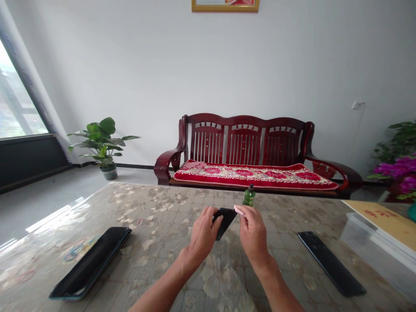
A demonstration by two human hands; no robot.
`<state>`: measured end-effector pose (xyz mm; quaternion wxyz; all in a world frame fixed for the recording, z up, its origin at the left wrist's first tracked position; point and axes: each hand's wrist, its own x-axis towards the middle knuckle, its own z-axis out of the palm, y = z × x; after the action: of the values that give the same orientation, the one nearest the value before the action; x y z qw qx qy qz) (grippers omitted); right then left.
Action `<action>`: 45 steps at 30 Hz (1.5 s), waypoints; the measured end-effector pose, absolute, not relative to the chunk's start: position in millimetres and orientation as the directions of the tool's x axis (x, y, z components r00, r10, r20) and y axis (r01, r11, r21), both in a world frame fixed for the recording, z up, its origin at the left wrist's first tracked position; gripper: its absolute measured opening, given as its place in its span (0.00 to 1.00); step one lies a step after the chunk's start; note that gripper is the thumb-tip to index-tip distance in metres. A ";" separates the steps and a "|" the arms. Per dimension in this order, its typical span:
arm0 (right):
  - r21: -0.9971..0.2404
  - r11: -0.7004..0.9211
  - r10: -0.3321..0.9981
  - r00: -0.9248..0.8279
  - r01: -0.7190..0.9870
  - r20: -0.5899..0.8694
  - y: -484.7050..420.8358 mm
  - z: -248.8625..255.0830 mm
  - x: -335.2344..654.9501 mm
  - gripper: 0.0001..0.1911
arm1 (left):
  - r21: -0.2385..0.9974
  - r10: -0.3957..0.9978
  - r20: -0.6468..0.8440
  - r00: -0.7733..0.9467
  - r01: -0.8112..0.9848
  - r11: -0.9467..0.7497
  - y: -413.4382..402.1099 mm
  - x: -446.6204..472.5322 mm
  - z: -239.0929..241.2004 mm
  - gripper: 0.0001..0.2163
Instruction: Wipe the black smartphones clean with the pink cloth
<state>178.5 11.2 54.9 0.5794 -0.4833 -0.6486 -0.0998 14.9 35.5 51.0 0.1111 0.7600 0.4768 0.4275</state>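
My left hand [204, 232] grips a black phone [225, 222], which is tilted above the table, its thumb lying along the near side. Pinched in my right hand [253, 232] is a small pale pink cloth [238, 210], touching or very near the phone's upper right corner. How much of the cloth lies inside the fingers is hidden. Just beyond my right hand stands a small green bottle [249, 196] with a dark cap. On the left of the table lies a larger dark device like a tablet [92, 262]. A second black phone [329, 262] rests to the right.
A patterned cover lies over the table [156, 242]. At the right edge, a clear plastic box [370, 247] sits beside a yellowish board [386, 216]. Rubber bands [76, 248] lie near the tablet. Behind the table are a wooden bench [243, 143] and a potted plant [105, 147].
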 end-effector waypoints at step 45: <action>-0.229 0.644 0.584 -0.275 0.730 0.764 -9.1 24.6 126.9 0.16 | 0.342 0.816 0.446 0.368 0.772 -0.536 -3.3 -71.8 18.0 0.06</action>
<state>126.9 -9.1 24.6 0.4375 -0.4134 -0.7942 -0.0833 -71.8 -3.3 18.0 0.0377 0.8263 0.4803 0.2917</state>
